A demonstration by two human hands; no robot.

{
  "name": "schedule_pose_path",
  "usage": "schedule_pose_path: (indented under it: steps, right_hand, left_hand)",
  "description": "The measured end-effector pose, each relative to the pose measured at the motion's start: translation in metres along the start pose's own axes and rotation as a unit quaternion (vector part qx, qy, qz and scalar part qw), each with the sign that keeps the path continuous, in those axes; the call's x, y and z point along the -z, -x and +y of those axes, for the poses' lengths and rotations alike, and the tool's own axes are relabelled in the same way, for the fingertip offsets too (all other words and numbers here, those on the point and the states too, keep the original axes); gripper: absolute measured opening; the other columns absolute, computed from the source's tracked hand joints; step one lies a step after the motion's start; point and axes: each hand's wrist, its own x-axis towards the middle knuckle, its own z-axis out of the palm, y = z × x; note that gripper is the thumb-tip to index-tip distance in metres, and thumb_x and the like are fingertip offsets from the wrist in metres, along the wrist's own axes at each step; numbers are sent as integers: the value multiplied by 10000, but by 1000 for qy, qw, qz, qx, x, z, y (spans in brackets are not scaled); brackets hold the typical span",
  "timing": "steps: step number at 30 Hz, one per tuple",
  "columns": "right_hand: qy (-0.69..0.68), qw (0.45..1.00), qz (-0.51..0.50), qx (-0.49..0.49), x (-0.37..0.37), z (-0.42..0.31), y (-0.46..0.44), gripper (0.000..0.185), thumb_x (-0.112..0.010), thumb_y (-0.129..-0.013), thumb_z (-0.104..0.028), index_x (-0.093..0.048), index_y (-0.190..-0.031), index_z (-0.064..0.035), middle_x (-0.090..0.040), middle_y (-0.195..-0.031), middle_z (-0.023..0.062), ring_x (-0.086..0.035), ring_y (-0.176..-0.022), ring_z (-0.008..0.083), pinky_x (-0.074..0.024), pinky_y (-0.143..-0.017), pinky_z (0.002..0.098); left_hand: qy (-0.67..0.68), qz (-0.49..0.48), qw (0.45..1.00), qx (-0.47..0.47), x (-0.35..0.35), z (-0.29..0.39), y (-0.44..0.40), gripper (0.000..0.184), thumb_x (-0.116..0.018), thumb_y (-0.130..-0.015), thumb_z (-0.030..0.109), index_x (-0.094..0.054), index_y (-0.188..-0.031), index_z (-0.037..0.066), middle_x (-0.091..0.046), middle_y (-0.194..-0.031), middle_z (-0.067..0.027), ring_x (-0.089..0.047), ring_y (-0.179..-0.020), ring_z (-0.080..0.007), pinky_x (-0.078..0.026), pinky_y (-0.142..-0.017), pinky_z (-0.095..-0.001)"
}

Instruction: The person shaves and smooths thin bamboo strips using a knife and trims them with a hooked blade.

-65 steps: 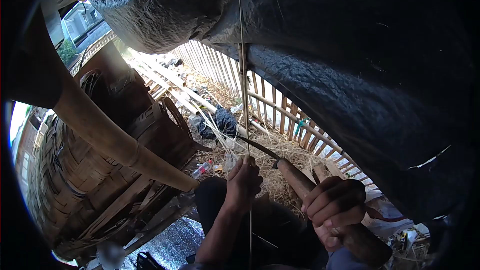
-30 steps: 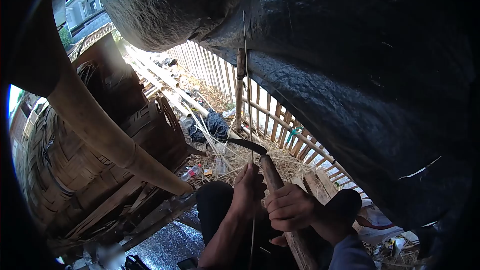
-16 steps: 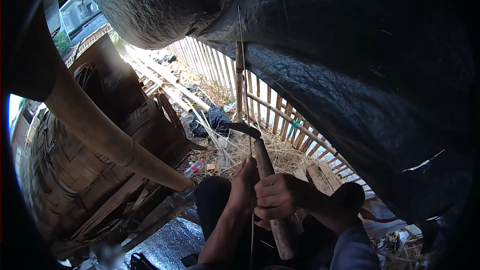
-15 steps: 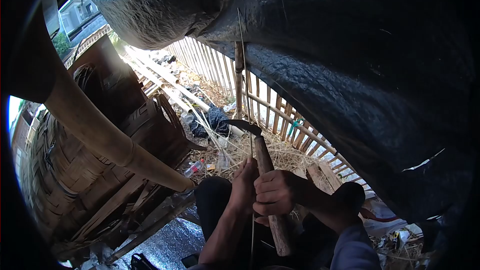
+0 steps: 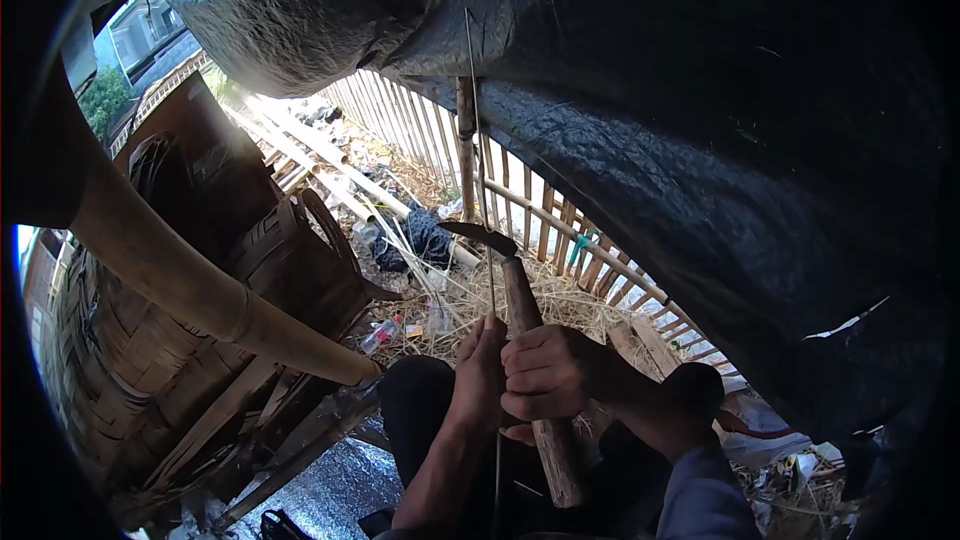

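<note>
Two hands, one thin strip, one curved knife

Left hand (image 5: 478,370) near 6 o'clock, fist clenched round thin strip (image 5: 477,140), thumb up top; forearm rises from 6-7 o'clock. Right hand (image 5: 545,375) just beside it toward 5 o'clock, fingers wrapped round the wooden handle of the knife (image 5: 520,300), knuckles up; forearm comes in from 5 o'clock, sleeve (image 5: 705,495) at the frame edge. Handle slants 11 to 5 o'clock, dark blade (image 5: 480,237) points to 10 and crosses the strip above the left fist. Strip runs up toward 12 o'clock, tip over black sheeting (image 5: 620,40).

Hard to see: blade-strip contact, cannot tell; strip inside the fist hidden, lower end lost at the bottom edge; right thumb mostly covered; woven basket (image 5: 150,340) at 8 o'clock cut by dark lens rim.
</note>
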Motion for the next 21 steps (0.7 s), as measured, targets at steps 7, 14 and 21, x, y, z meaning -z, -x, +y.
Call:
schedule_pose_path:
  steps: [7,14,21]
  right_hand:
    - [67,998,6,0,-1,27,13,227,-705,-629,-153,-545,-757,-55,-469,-601,11,-556,-601,188,-494,-605,303]
    - [43,999,-12,10,2,3,2,218,-700,-585,-108,-548,-730,-51,-482,-618,14,-558,-594,172,-523,-644,310]
    - [21,999,26,-7,21,44,-1,212,-694,-606,-154,-549,-699,-31,-459,-596,30,-551,-571,200,-510,-606,324]
  left_hand:
    - [57,-26,998,14,1,-3,4,224,-372,-990,229,-528,-1064,87,-547,-826,-22,-559,-659,-103,-500,-588,-234]
    - [50,12,999,16,-6,3,4,195,-383,-993,256,-485,-919,107,-470,-710,31,-469,-553,-34,-419,-486,-178]
    - [1,14,999,29,-8,-4,5,222,-386,-992,265,-498,-1040,80,-445,-712,36,-448,-549,-42,-424,-513,-171]
